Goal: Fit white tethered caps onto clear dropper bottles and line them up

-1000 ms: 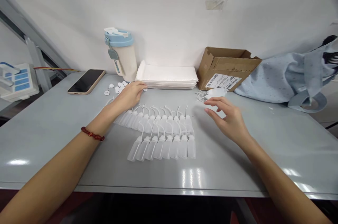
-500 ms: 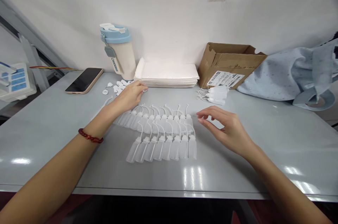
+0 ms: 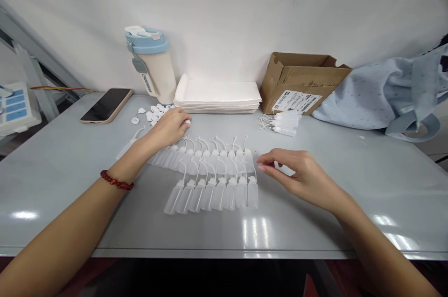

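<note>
My left hand [image 3: 169,127] is closed on a small white cap [image 3: 188,121] at its fingertips, beside a pile of white caps [image 3: 154,113]. Two rows of translucent bottles with thin tubes lie on the grey table: a back row [image 3: 213,159] and a front row [image 3: 210,196]. My right hand [image 3: 292,171] hovers at the right end of the rows, thumb and fingers apart, holding nothing. A single bottle [image 3: 125,148] lies left of my left forearm, partly hidden by it.
Along the wall stand a cream tumbler [image 3: 161,73], a stack of white envelopes [image 3: 217,96] and a cardboard box [image 3: 301,80]. More bottles [image 3: 285,122] lie before the box. A phone [image 3: 107,105] is at the left, a blue cloth bag [image 3: 364,94] at the right.
The view has shifted slightly. My right thumb and fingertips have drawn a little closer to each other. My left hand stays by the caps.
</note>
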Available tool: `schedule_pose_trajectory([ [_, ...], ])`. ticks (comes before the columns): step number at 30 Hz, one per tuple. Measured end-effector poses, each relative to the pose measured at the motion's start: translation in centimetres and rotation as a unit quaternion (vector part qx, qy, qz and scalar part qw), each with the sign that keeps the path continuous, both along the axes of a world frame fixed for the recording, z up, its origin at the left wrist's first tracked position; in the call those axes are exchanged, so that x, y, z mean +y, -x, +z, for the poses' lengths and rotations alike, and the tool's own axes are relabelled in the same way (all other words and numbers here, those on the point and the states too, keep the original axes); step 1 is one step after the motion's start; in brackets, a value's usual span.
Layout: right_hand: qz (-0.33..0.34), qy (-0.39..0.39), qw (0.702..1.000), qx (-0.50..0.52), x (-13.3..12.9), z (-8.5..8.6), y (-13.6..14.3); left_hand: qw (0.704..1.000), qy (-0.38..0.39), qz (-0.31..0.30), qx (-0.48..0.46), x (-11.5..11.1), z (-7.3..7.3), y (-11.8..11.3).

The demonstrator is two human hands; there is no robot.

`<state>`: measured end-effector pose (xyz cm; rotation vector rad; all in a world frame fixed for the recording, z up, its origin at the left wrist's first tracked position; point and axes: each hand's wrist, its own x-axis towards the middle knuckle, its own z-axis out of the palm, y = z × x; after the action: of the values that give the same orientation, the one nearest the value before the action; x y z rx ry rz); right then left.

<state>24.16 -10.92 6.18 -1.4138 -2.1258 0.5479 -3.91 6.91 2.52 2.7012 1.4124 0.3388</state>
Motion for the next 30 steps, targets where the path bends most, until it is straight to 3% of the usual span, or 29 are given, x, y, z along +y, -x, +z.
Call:
schedule_pose_trajectory([
  [6, 0.081, 0.057, 0.993, -0.065, -0.8, 0.5, 0.1, 0.995, -0.056, -0.028, -0.072, -1.6, 0.5, -0.7],
  [14, 0.066, 0.057, 0.973, -0.215, -0.9, 0.0, 1.3, 0.988, -0.080, -0.062, -0.120, -4.1, 1.2, -1.8],
  [30, 0.065, 0.096, 0.966, -0.230, -0.9, 0.1, 1.5, 0.988, -0.026, -0.047, -0.144, -6.0, 2.1, -2.6],
])
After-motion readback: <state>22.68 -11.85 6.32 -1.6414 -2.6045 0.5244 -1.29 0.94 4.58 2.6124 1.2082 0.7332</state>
